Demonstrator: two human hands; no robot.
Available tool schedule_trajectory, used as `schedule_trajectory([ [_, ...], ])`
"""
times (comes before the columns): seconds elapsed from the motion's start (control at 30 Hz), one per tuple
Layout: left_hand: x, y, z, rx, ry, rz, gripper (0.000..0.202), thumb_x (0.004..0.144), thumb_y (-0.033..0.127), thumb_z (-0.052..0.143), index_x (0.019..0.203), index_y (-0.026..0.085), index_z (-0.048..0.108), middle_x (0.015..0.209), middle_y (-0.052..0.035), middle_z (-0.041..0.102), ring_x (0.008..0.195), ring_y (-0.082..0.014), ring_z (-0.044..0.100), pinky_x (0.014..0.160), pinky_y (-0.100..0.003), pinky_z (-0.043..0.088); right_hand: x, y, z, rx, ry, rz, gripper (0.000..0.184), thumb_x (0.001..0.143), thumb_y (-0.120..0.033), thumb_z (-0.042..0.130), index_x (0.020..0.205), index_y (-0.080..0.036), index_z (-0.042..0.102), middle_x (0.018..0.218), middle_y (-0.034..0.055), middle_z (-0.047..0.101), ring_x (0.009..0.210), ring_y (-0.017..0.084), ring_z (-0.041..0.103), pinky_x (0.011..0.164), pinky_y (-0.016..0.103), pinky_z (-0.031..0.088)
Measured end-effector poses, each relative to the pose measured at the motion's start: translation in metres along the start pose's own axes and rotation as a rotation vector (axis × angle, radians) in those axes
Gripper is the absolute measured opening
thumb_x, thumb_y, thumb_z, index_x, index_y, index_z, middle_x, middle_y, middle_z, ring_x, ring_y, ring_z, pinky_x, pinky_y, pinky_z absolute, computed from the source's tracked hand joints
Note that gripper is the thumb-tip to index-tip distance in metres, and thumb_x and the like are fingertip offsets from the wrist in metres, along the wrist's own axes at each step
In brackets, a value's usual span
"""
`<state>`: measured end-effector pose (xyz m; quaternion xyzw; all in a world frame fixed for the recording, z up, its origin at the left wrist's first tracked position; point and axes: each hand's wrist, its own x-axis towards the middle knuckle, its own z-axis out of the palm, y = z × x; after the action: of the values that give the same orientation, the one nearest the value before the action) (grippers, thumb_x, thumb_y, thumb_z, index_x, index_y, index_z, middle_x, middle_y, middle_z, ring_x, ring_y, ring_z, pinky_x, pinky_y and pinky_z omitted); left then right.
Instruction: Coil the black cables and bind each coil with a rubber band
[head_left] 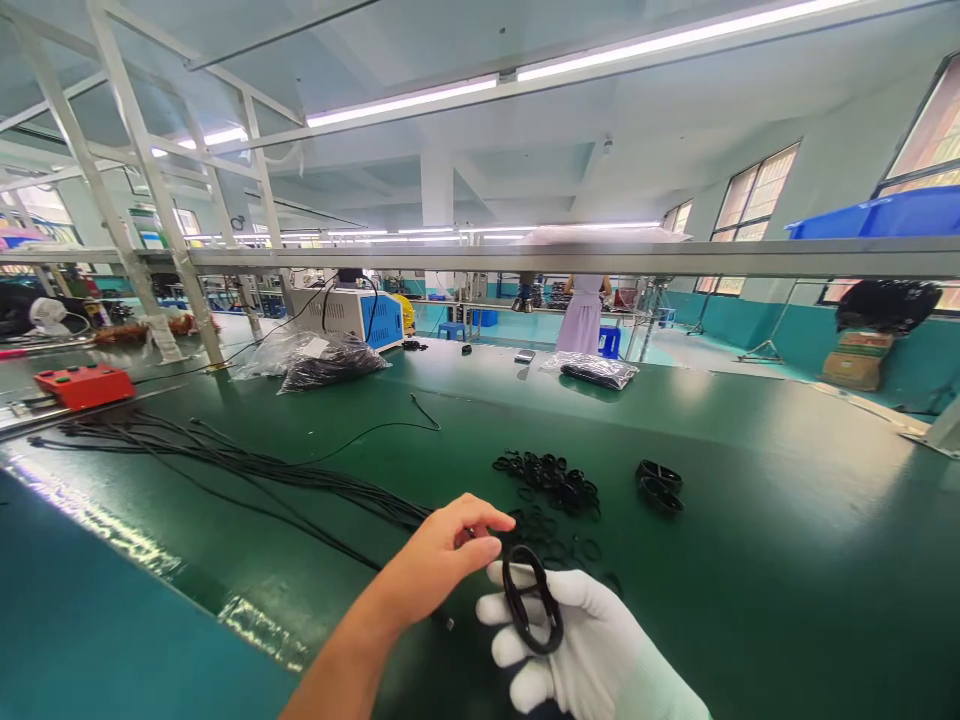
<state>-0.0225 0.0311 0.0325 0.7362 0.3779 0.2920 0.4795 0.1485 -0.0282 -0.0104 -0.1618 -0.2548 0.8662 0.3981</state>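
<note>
Two hands over green surface (750, 560): gloved right hand (592, 650), grip grasping black cable loop (532, 598); bare left hand (439, 560) at ten o'clock, grip pinched shut; black rings (551, 480) at twelve.

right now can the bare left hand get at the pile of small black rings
Likely yes: the left hand sits close to the pile of small black rings, nothing between; the gloved right hand holding a black oval loop lies aside.

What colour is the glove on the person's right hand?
White; the glove shows best in the head view.
</note>
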Motion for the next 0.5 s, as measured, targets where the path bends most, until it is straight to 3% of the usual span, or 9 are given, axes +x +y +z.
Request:
schedule_trajectory([
  [0.1, 0.0, -0.009, -0.011, -0.222, -0.234, 0.068, 0.041, 0.07, 0.024, 0.062, 0.111, 0.023, 0.065, 0.113, -0.0032, 0.061, 0.107, -0.0211, 0.053, 0.096, -0.033, 0.038, 0.001, -0.003, 0.002, 0.007, -0.055, 0.061, 0.049, 0.072, -0.043, 0.058, 0.103, -0.006, 0.063, 0.095, 0.0123, 0.063, 0.075, 0.016, 0.061, 0.063, 0.026, 0.053],
  [0.17, 0.001, -0.012, -0.01, -0.299, -0.28, 0.064, 0.043, 0.067, 0.023, 0.065, 0.11, 0.021, 0.066, 0.11, -0.0038, 0.063, 0.109, -0.0231, 0.053, 0.098, -0.036, 0.037, 0.003, -0.003, 0.002, -0.072, -0.005, 0.067, 0.052, 0.072, -0.048, 0.057, 0.098, -0.004, 0.065, 0.092, 0.0124, 0.062, 0.071, 0.016, 0.061, 0.06, 0.026, 0.053],
  [0.23, 0.001, -0.01, -0.006, -0.246, -0.227, 0.021, 0.04, 0.068, 0.02, 0.064, 0.108, 0.021, 0.067, 0.107, -0.0038, 0.065, 0.109, -0.0236, 0.054, 0.097, -0.037, 0.039, 0.005, -0.002, 0.003, -0.242, 0.118, -0.003, 0.047, 0.072, -0.047, 0.061, 0.098, -0.009, 0.064, 0.094, 0.0106, 0.06, 0.069, 0.015, 0.061, 0.058, 0.028, 0.053],
  [0.37, 0.002, 0.0, -0.005, -0.025, -0.141, -0.031, 0.042, 0.068, 0.017, 0.061, 0.11, 0.022, 0.066, 0.111, -0.004, 0.064, 0.107, -0.0216, 0.055, 0.095, -0.034, 0.041, 0.004, -0.002, 0.008, -0.53, 0.334, -0.124, 0.044, 0.059, -0.027, 0.073, 0.098, -0.016, 0.059, 0.093, 0.005, 0.056, 0.066, 0.014, 0.059, 0.057, 0.029, 0.052],
  [0.5, 0.016, -0.014, -0.026, 0.294, 0.033, -0.019, 0.033, 0.078, 0.025, 0.055, 0.109, 0.021, 0.065, 0.102, -0.0034, 0.068, 0.087, -0.0165, 0.063, 0.077, -0.026, 0.05, -0.016, -0.028, -0.005, -0.619, 0.468, -0.206, 0.051, 0.057, -0.038, 0.071, 0.102, -0.016, 0.057, 0.094, 0.0085, 0.059, 0.067, 0.017, 0.062, 0.059, 0.033, 0.052],
])
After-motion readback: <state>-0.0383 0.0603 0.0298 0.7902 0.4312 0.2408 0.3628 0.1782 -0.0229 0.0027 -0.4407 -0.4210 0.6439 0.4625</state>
